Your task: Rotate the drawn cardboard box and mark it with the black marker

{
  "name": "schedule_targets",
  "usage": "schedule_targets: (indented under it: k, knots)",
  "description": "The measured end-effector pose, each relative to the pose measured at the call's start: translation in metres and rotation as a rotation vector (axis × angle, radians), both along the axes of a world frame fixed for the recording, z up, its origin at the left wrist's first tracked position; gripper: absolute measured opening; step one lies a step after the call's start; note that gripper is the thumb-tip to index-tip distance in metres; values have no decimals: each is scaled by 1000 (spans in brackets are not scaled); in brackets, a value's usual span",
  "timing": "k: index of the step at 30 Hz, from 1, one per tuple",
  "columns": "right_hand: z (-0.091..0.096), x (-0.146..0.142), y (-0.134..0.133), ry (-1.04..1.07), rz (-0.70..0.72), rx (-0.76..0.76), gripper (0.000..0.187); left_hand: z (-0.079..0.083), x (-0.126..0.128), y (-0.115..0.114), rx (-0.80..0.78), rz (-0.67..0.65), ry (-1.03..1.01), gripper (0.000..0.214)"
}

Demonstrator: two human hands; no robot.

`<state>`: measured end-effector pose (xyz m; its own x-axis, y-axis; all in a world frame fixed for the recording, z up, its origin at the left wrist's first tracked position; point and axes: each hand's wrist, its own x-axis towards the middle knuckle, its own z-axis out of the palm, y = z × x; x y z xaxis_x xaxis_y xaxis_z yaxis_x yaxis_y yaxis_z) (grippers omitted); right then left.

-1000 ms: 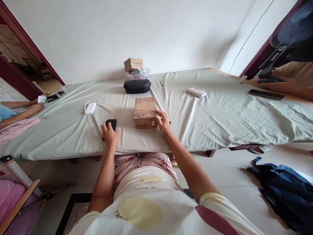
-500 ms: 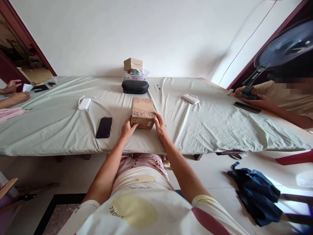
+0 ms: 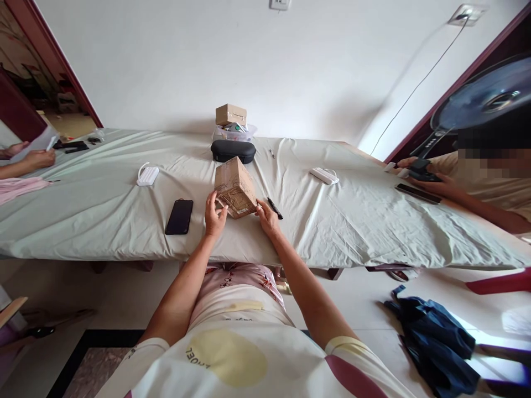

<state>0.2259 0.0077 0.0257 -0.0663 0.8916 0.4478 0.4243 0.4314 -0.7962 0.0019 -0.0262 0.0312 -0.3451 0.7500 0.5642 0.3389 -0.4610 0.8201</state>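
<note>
Between my two hands a brown cardboard box with dark scribbled lines is tilted up on an edge. My left hand grips its lower left side, thumb in front. At the lower right corner my right hand pinches the box with thumb and fingers. A black pen lies on the cloth just right of my right hand. To the left of my left hand rests a dark smartphone.
A black case sits behind the box, before a clear plastic basket with a smaller carton on it. White power strips lie left and right. A person at the right holds a black device; another person's hands hold paper.
The box has been turned and tilted, so an edge now points up and other faces show. The pen beside my right hand has come into view. The view has shifted slightly.
</note>
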Motion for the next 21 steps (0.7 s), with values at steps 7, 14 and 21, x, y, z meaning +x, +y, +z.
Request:
schedule_targets:
  k: [7,14,21]
  knots:
    - [4,-6,-6,-533,-45,13,28,-16,1,10,46,-80,177,66]
    - [5,-6,-8,-542,-20,43,24,-27,-4,20,-107,107,300,39]
    - [-2,-5,-5,-556,184,148,26,-23,-12,17,-159,259,280,20]
